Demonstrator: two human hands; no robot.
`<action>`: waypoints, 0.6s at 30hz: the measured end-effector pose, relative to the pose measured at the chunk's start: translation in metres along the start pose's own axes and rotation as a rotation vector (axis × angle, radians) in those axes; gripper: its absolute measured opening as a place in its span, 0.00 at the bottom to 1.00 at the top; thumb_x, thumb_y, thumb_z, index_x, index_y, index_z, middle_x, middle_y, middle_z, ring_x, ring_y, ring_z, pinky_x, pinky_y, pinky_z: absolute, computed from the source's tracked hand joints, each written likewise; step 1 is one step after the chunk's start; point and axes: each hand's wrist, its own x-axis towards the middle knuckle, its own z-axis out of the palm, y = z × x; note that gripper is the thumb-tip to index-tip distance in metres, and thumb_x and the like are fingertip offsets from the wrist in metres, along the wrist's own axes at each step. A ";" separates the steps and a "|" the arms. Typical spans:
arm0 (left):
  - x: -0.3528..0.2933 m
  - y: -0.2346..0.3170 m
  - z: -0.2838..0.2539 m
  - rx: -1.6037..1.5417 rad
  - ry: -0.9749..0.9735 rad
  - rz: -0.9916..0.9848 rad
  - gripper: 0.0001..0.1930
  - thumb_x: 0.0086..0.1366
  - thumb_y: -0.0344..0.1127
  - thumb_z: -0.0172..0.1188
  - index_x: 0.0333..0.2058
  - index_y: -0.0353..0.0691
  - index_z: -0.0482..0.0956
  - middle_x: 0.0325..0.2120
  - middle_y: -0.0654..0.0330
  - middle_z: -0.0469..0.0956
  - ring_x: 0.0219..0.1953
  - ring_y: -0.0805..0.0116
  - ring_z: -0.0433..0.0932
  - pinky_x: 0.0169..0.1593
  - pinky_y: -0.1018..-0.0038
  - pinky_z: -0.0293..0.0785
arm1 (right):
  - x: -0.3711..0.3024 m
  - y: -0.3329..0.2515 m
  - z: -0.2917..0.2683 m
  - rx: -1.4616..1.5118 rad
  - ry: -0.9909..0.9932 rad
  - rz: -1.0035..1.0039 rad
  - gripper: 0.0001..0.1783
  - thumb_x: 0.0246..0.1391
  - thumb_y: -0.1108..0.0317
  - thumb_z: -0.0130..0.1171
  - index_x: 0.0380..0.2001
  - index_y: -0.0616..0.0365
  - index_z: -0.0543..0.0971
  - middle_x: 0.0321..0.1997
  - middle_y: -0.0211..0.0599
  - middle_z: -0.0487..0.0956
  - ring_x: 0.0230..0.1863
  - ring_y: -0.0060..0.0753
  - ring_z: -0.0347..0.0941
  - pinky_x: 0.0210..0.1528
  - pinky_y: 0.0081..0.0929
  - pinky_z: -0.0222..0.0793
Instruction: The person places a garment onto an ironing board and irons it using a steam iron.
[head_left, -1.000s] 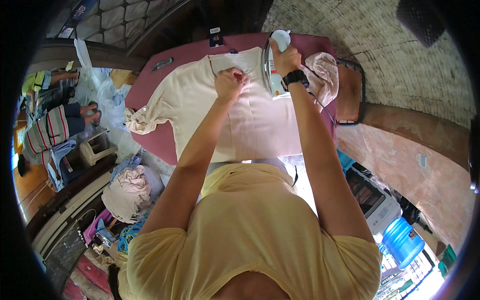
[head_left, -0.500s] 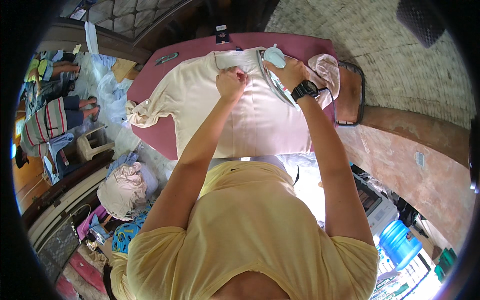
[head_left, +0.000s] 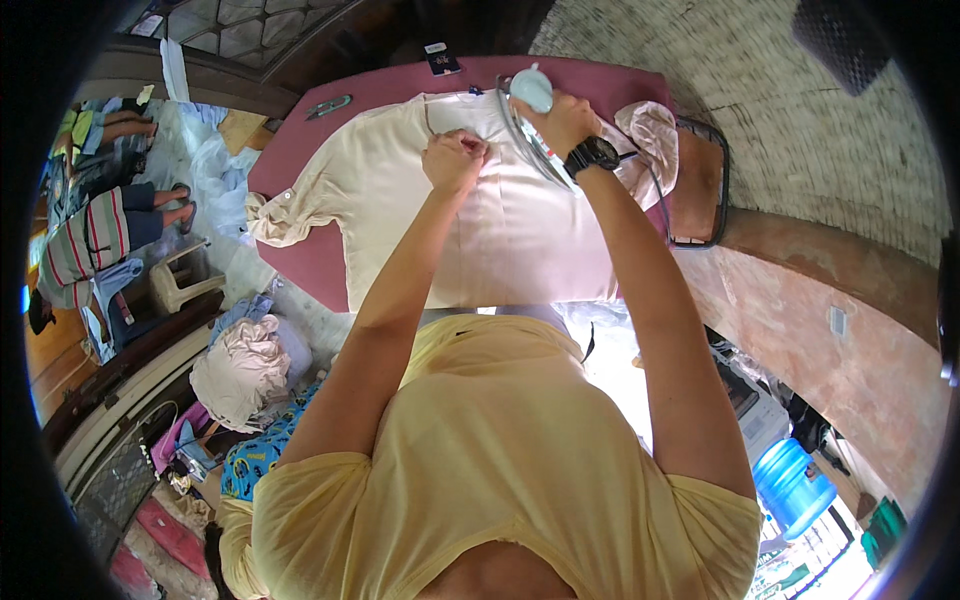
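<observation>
A cream long-sleeved shirt [head_left: 480, 255] lies spread over a maroon ironing board [head_left: 400, 86]. My right hand [head_left: 566, 124], with a black watch on the wrist, is wrapped round the handle of a clothes iron [head_left: 531, 90]. The iron is tilted, its metal plate facing the upper left, near the collar end of the shirt. My left hand [head_left: 455, 160] rests to the left of the iron on the upper middle of the shirt. Its fingers are curled together and seem to pinch the fabric; the fingertips are partly hidden.
A small grey-green hand tool [head_left: 329, 106] and a dark card [head_left: 442, 62] lie along the board's far edge. The iron's cord [head_left: 660, 190] runs down at the right. A cloth pile [head_left: 243, 370] and a stool [head_left: 186, 280] stand left. Another person in striped clothing [head_left: 90, 245] is at far left.
The iron in my right hand has shifted a little left and away from me. My left hand has moved slightly left, still curled on the shirt.
</observation>
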 end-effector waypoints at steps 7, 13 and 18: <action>0.002 -0.005 0.004 -0.065 0.003 -0.017 0.09 0.52 0.46 0.68 0.26 0.49 0.85 0.24 0.66 0.83 0.29 0.68 0.81 0.36 0.71 0.76 | -0.009 -0.003 0.002 0.036 -0.019 -0.093 0.38 0.44 0.31 0.59 0.38 0.58 0.83 0.34 0.58 0.81 0.39 0.58 0.80 0.42 0.47 0.77; 0.000 -0.004 0.002 -0.142 -0.011 -0.050 0.08 0.52 0.45 0.68 0.25 0.48 0.85 0.23 0.66 0.83 0.28 0.68 0.81 0.36 0.71 0.76 | -0.015 -0.010 -0.006 -0.047 -0.137 -0.090 0.35 0.44 0.33 0.61 0.41 0.55 0.82 0.33 0.58 0.81 0.38 0.58 0.80 0.41 0.48 0.77; -0.003 -0.002 0.000 -0.143 0.038 0.019 0.08 0.52 0.43 0.68 0.24 0.47 0.84 0.23 0.66 0.83 0.28 0.68 0.79 0.40 0.71 0.75 | -0.013 -0.009 0.008 -0.022 -0.018 -0.031 0.40 0.43 0.30 0.60 0.40 0.59 0.82 0.32 0.57 0.82 0.38 0.59 0.80 0.40 0.49 0.77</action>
